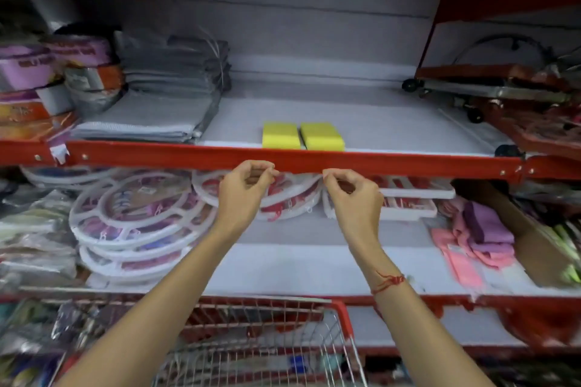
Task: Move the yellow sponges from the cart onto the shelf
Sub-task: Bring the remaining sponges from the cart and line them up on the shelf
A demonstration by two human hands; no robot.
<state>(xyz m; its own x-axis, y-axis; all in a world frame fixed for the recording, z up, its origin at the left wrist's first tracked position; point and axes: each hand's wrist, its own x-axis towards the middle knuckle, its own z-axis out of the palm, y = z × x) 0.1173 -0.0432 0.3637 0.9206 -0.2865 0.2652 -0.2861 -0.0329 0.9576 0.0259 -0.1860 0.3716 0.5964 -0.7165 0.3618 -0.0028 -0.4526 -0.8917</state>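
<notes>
Two yellow sponges lie side by side at the front of the grey shelf [377, 122], the left sponge [280, 135] and the right sponge [322, 136] nearly touching. Both sit just behind the shelf's red front rail [188, 155]. My left hand [243, 190] and my right hand [355, 196] hover just below that rail, under the sponges, with fingers curled and nothing held. The wire cart [267, 345] with a red rim is at the bottom of the view between my forearms; I see no sponge inside it.
Folded grey cloths [163, 104] are stacked left of the sponges, with packaged goods further left. A red-and-metal wheeled item [490, 88] lies at the shelf's right. Round white peg hangers [135, 217] and pink and purple cloths [481, 236] fill the shelf below.
</notes>
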